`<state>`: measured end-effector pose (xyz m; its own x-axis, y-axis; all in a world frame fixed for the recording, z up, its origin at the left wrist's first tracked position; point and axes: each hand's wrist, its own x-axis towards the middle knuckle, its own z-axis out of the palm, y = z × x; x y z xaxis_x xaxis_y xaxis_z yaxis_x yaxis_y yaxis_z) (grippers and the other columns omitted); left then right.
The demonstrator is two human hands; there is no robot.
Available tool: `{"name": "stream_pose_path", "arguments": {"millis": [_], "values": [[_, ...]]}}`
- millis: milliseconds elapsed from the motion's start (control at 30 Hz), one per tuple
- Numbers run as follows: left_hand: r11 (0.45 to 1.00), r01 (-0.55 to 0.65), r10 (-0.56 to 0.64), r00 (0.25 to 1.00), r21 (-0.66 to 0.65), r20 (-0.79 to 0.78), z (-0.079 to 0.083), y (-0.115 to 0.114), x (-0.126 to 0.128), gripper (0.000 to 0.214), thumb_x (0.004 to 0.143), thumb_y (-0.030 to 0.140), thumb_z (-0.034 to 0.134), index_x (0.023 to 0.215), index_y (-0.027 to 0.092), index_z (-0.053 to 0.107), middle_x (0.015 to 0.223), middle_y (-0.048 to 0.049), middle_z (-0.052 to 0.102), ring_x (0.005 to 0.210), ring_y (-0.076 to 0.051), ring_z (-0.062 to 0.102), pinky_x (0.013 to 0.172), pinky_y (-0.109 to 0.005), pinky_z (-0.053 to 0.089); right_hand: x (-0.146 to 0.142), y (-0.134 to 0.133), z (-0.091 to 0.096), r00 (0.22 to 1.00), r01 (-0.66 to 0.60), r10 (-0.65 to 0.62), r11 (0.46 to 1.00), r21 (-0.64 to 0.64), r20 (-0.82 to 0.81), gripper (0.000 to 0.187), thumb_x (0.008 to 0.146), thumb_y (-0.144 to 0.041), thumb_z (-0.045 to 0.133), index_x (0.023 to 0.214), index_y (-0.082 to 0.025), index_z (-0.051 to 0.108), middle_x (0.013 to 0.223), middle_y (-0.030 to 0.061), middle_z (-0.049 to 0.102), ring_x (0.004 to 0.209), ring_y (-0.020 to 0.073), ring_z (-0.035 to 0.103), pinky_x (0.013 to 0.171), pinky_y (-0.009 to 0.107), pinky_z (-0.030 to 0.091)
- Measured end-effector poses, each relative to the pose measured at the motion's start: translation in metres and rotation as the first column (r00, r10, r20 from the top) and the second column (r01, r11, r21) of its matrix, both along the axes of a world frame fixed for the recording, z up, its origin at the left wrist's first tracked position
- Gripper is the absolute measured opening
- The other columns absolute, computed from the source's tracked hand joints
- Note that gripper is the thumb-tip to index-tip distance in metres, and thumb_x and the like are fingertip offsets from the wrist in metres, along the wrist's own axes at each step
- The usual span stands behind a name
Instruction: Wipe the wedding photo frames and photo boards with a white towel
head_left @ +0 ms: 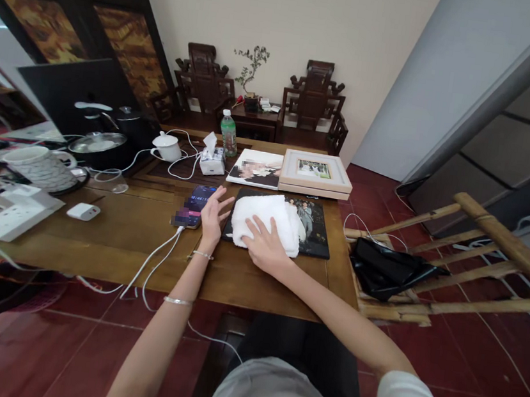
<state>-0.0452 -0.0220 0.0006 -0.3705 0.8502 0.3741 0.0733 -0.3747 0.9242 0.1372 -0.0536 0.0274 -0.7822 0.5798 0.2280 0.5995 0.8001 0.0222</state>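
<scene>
As the right hand (266,248) lies flat on the white towel (263,216), grip open, light even strokes seem best.
Left hand (214,215), fingers apart at the dark print's (317,236) left edge, could probably brace it.

The white towel (266,224) blanketed the left half of the dark photo board (313,229), so that stretch of its print went unseen. The right hand (266,247) lay flat on top and hid the towel's near edge. Just beside the left hand (214,215), the phone (195,205) showed a lower screen blurred past reading. A blurred patch also sat over the picture on the album (256,166) behind. The bottle (228,133) carried a label too small to read, and the bamboo rack (481,251) ran off the right edge.
</scene>
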Motion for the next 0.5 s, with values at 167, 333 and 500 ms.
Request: {"name": "stream_pose_path", "arguments": {"millis": [167, 333, 500], "values": [[0.994, -0.084, 0.077, 0.993, 0.075, 0.084, 0.003, -0.002, -0.003, 0.059, 0.090, 0.066, 0.021, 0.133, 0.033, 0.044, 0.153, -0.0073, 0.028, 0.117, -0.029, 0.057, 0.073, -0.036, 0.056, -0.011, 0.000, 0.002, 0.995, 0.069, -0.065, 0.996, 0.053, -0.070, 0.031, 0.091, -0.014, 0.042, 0.111, -0.021, 0.063, 0.147, 0.0137, 0.039, 0.137, 0.0335, 0.029, 0.107, 0.063, 0.022], [0.998, -0.065, 0.059, 0.971, 0.019, 0.232, -0.001, 0.006, 0.002, 0.062, 0.091, 0.064, 0.016, 0.126, 0.026, 0.050, 0.144, -0.0125, 0.043, 0.123, -0.029, 0.052, 0.081, -0.041, 0.054, 0.009, -0.003, 0.025, 0.981, -0.021, 0.046, 0.991, 0.135, -0.186, 0.026, 0.091, -0.014, 0.041, 0.094, -0.020, 0.067, 0.143, 0.0104, 0.045, 0.135, 0.0288, 0.034, 0.108, 0.055, 0.029], [0.937, 0.270, -0.199, 0.934, -0.220, 0.298, -0.008, 0.009, 0.012, 0.041, 0.084, 0.047, 0.056, 0.114, 0.018, 0.056, 0.122, -0.0149, 0.062, 0.108, -0.029, 0.063, 0.085, -0.047, 0.054, 0.041, 0.003, 0.056, 0.866, 0.004, 0.151, 0.951, 0.309, -0.477, 0.023, 0.082, -0.010, 0.045, 0.079, -0.019, 0.065, 0.134, 0.0114, 0.053, 0.132, 0.0248, 0.039, 0.107, 0.045, 0.038]]}}
